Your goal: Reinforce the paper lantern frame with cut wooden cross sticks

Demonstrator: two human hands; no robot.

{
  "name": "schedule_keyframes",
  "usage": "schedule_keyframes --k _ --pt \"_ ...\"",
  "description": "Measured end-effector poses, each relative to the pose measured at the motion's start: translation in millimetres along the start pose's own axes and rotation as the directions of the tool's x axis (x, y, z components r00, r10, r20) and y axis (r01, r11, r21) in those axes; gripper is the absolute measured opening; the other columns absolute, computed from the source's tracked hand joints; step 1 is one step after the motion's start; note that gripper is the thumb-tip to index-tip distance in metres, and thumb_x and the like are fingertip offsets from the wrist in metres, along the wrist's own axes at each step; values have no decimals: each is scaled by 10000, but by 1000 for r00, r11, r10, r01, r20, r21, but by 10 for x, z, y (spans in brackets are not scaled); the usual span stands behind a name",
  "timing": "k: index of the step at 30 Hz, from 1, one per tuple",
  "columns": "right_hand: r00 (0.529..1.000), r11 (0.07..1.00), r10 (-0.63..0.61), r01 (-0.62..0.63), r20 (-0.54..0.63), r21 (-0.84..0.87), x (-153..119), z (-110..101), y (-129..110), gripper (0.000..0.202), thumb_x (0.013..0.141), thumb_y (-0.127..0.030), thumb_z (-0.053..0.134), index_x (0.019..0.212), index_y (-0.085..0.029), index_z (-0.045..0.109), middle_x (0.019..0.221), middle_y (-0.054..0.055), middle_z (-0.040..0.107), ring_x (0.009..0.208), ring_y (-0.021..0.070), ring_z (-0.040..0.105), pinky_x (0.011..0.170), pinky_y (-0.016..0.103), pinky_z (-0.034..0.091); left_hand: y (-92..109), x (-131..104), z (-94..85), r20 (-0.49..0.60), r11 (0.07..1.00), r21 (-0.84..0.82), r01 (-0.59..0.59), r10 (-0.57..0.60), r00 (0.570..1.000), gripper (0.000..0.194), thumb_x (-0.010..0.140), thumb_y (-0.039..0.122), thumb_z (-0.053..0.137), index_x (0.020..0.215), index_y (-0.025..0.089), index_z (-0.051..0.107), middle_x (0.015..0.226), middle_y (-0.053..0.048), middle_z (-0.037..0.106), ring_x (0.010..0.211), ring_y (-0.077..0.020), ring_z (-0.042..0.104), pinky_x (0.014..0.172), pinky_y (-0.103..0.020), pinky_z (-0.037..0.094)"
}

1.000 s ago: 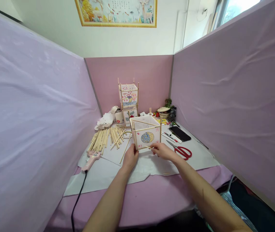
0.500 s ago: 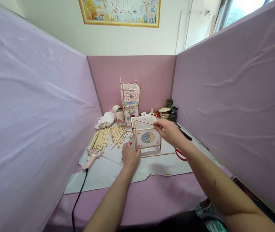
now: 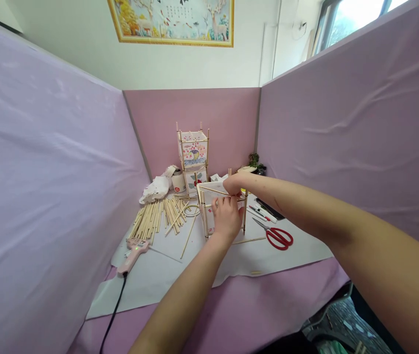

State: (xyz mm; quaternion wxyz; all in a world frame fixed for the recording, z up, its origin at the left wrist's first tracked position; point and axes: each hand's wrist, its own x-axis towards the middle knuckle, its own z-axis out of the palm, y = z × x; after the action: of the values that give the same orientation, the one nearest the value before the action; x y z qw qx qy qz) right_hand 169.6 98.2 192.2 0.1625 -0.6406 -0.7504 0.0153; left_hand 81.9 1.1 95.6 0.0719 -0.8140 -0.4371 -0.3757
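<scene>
A small square lantern frame (image 3: 205,211) of thin wooden sticks with white paper sides stands on the white sheet in front of me. A loose thin stick (image 3: 211,189) slants across its open top. My left hand (image 3: 227,219) is at the front side, its fingers curled over the upper front bar, covering most of the picture there. My right hand (image 3: 234,184) bends down over the top near the stick's right end, with fingers closed and partly hidden. Behind stands a taller two-tier lantern (image 3: 194,151) with painted paper sides.
Left lie a pile of wooden sticks (image 3: 150,219), a tape roll (image 3: 192,210) and a pink glue gun (image 3: 134,255) with a black cord. Red-handled scissors (image 3: 279,238) and pens (image 3: 263,214) lie right. A white jar (image 3: 178,181) stands behind; purple panels (image 3: 191,108) enclose the table.
My left hand has risen from the lantern's lower left corner to its upper front bar. My right hand has moved left and bent downward over the top. The view has shifted slightly.
</scene>
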Motion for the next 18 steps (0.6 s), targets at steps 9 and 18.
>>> schedule_keyframes --k 9,18 --pt "867 999 27 -42 498 18 -37 -400 148 111 695 -129 660 595 -86 639 550 -21 554 565 79 472 602 239 386 -239 81 47 56 999 47 -13 10 998 219 943 275 435 924 213 645 914 -99 613 939 -261 476 846 -419 280" --pt "993 756 106 -48 -50 653 -393 -508 768 115 827 -207 563 741 -140 598 607 -8 567 521 77 465 548 217 362 -330 -91 -160 -276 988 -95 -124 93 957 316 909 271 505 1220 218 525 1213 -118 529 1151 -257 454 993 -409 273"
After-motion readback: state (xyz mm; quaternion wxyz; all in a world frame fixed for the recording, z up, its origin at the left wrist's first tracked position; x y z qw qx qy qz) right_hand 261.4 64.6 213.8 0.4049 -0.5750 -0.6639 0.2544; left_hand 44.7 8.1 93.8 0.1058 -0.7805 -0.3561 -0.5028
